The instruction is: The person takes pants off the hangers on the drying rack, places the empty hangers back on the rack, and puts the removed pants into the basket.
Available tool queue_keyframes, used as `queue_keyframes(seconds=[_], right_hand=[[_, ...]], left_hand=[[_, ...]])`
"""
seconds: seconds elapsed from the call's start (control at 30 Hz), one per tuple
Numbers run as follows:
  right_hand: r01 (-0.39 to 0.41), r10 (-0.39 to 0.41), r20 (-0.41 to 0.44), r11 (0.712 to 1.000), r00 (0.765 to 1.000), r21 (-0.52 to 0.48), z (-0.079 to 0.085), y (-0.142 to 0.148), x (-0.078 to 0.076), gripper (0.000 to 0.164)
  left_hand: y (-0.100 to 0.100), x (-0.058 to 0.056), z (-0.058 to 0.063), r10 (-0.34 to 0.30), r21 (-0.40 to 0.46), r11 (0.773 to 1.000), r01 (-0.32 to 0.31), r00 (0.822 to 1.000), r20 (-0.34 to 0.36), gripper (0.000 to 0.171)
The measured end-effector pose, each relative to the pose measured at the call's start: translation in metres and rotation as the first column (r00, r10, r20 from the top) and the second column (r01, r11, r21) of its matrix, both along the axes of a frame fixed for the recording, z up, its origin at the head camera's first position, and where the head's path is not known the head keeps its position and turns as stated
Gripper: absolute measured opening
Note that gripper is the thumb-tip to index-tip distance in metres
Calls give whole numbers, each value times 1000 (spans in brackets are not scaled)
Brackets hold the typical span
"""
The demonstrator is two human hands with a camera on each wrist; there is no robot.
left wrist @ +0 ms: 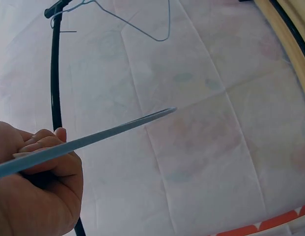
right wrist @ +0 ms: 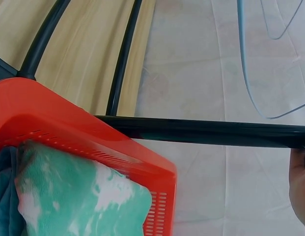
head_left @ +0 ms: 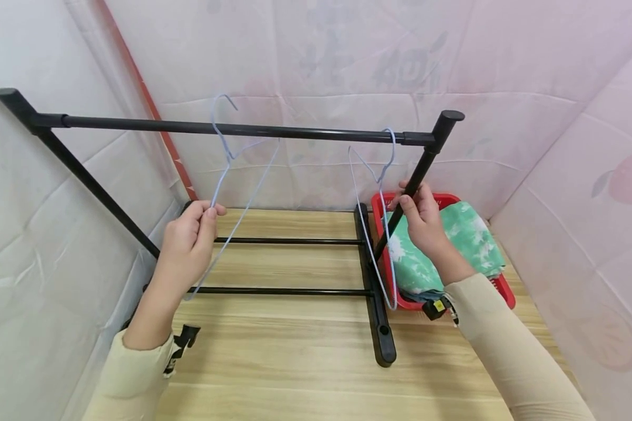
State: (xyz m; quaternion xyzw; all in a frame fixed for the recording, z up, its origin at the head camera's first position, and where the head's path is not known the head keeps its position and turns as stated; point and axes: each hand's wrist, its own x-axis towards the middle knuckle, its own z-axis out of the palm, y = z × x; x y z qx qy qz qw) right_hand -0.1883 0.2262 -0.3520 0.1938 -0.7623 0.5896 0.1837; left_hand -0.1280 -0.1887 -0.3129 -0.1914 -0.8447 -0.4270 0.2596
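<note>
My left hand (head_left: 189, 240) pinches the side wire of a light blue wire hanger (head_left: 229, 151), whose hook passes over the top bar (head_left: 305, 133) of a black clothes rack. In the left wrist view the curled fingers lie against the hanger wire (left wrist: 93, 138). A second blue hanger (head_left: 393, 149) hangs near the bar's right end. My right hand (head_left: 423, 225) holds the rack's right upright (head_left: 426, 161), thumb in front. In the right wrist view only part of that hand (right wrist: 298, 187) shows, at the edge beside the upright (right wrist: 206, 132).
A red basket (right wrist: 73, 113) with a folded green and white cloth (head_left: 471, 237) and a dark blue cloth (right wrist: 4, 191) stands right of the rack's foot (head_left: 383, 345). Two lower bars (head_left: 295, 291) cross above the wooden tabletop (head_left: 274, 362). Pale sheets (head_left: 316, 58) hang around.
</note>
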Motion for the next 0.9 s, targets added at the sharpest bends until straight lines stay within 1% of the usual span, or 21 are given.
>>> queue_keyframes(seconds=[0.1, 0.23, 0.43, 0.67, 0.9], right_hand=[[-8, 8, -17, 1000, 1000, -14, -1, 0, -1, 28], [-24, 23, -38, 999, 999, -20, -1, 0, -1, 23], [-27, 26, -56, 999, 998, -17, -3, 1, -3, 23], [-23, 21, -54, 999, 998, -39, -21, 11, -16, 25], [-24, 20, -68, 998, 997, -49, -24, 13, -17, 26]], left_hand=[[-1, -2, -5, 6, -13, 1000, -6, 1000, 17, 25], [-4, -2, -10, 15, -27, 1000, -14, 999, 40, 25], [-6, -1, -16, 31, -50, 998, -28, 998, 62, 24], [-8, 1, -21, 27, -57, 998, -24, 998, 54, 23], [-9, 2, -23, 24, -58, 998, -20, 998, 58, 23]])
